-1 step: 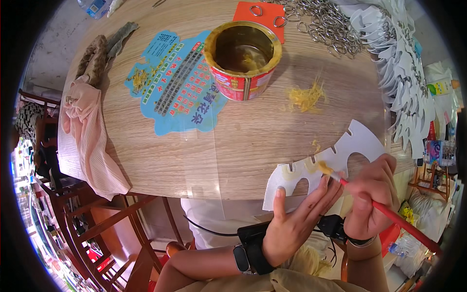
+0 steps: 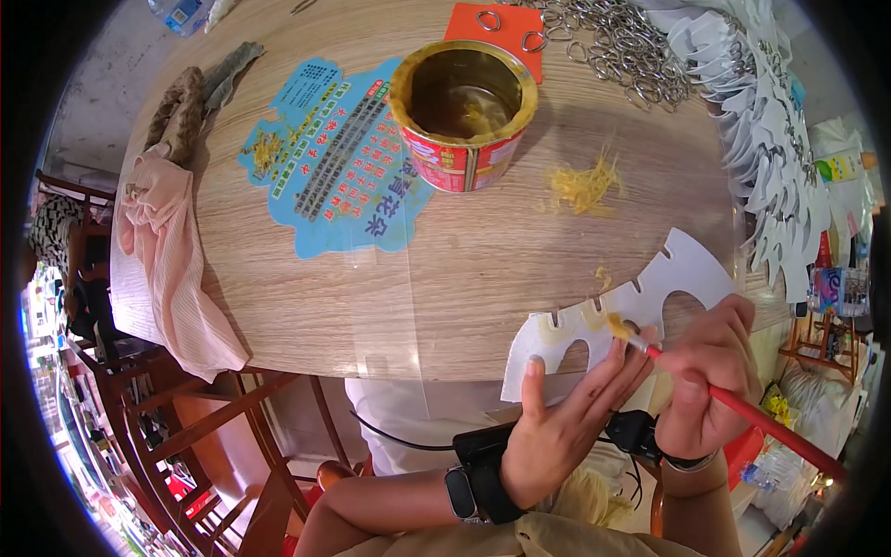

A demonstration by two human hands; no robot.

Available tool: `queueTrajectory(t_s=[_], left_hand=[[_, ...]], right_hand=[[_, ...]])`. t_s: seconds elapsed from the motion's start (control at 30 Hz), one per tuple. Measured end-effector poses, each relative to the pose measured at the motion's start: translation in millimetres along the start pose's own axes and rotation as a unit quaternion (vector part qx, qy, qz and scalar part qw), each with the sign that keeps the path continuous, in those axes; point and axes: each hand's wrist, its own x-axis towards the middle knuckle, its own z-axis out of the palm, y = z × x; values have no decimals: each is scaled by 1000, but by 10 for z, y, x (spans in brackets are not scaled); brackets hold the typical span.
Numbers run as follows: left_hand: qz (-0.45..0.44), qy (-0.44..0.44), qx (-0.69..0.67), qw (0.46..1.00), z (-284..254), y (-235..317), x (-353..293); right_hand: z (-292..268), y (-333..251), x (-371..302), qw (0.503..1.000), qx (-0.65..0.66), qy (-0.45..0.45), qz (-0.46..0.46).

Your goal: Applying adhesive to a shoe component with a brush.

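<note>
A curved white piece (image 2: pixel 698 267), stiff like card or leather, has slots along its upper edge and arched cut-outs below. It lies at the table's near edge, its left end reaching over. My left hand (image 2: pixel 566 422) rests flat on its lower part, thumb and fingers stretched out. In my right hand (image 2: pixel 710 376) is a paintbrush (image 2: pixel 775 429) with a red handle. Its bristles, yellow with glue-like paste, touch the white piece just beyond my left fingertips. Pale yellowish smears show around the slots there. Farther off stands an open red tin (image 2: pixel 461 160), its rim crusted brown-yellow, with brownish liquid inside.
Dried yellow strands (image 2: pixel 585 186) lie right of the tin. A blue printed sheet (image 2: pixel 320 237) is to its left, a pink cloth (image 2: pixel 167 241) at the left edge. Metal rings (image 2: pixel 613 51) and stacked white pieces (image 2: pixel 766 158) fill the far right. Wooden chairs (image 2: pixel 204 418) stand lower left.
The brush tip has shifted very slightly on the white piece, its angle a little changed. My left hand and the other things stay where they were.
</note>
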Motion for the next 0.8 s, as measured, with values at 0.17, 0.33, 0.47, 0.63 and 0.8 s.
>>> queueTrajectory(t_s=[0.17,0.33,0.47,0.63,0.8], left_hand=[[9,-14,-1,1000,-6,-3,-27],[7,0,6,1000,5,6,-7],[11,7,13,1000,-94,-36,102],[-3,-13,8,1000,-163,-7,130],[-42,-31,-118,992,-296,30,143]], right_hand=[[43,-23,29,999,36,-2,-2],[24,-3,17,999,32,-8,5],[-10,59,-8,998,3,59,24],[-50,141,-30,976,51,209,42],[-147,190,-86,977,48,206,34]])
